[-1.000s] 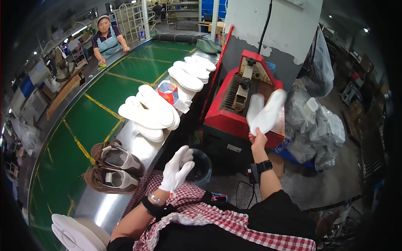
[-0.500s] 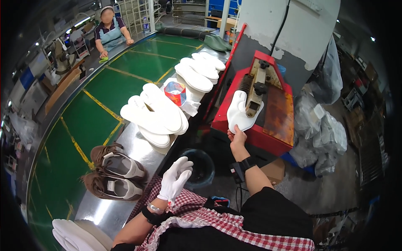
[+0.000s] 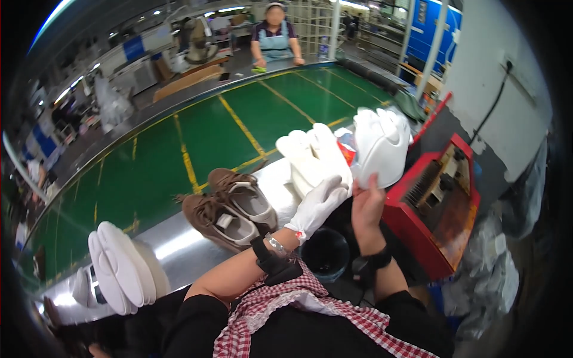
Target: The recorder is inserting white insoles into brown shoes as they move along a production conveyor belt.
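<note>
A white insole [image 3: 382, 156] is pinched at its near end by my bare right hand [image 3: 368, 209], in front of the red machine. The insole covers part of the white pieces behind it on the metal ledge. My left hand [image 3: 322, 206], in a white glove, has its fingers stretched out by the near end of a stack of white insoles [image 3: 307, 156]; whether it touches them I cannot tell. To the left of that stack stands a pair of brown lace-up shoes [image 3: 224, 209] with pale insides. A red and blue container [image 3: 346, 152] shows between the stack and the held insole.
A green belt [image 3: 239, 131] with yellow lines runs behind the metal ledge [image 3: 179, 241]. More insoles [image 3: 122, 268] lie at the ledge's left end. The red machine [image 3: 433, 221] stands at right, beside plastic bags [image 3: 489, 268]. Across the belt stands a person [image 3: 274, 39].
My right hand has drawn the insole out of the red machine and carried it left toward the ledge. My left hand has moved forward to the stack. The view has swung left.
</note>
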A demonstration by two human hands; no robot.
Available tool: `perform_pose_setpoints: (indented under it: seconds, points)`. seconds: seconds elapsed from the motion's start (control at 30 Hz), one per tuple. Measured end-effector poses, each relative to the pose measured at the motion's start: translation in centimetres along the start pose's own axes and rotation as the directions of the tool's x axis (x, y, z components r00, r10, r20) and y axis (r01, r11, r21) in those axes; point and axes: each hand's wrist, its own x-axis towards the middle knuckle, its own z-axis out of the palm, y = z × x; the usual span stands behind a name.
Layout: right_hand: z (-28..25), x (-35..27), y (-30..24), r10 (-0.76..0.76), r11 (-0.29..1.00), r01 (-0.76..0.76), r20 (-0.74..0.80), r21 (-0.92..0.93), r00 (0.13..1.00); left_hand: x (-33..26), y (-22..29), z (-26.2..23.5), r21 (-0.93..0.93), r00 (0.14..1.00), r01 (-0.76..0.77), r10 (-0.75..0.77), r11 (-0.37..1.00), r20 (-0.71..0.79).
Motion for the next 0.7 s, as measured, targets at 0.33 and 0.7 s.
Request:
perform_pose_setpoints:
  seconds: [0.33, 0.7]
  points:
    - [9.7, -12.1, 7.6, 0.669, 0.669, 0.0, 0.602, -0.743, 0.436, -10.5, 4.7, -14.2, 0.377, 0.803, -0.072, 0.278, 0.923, -0.528]
    - [19.8, -4.3, 10.3, 0.101, 0.275, 0.885, 0.904, 0.376, -0.416, -15.9, 6.0, -25.6, 0.33, 0.963, 0.055, 0.036, 0.942, -0.266]
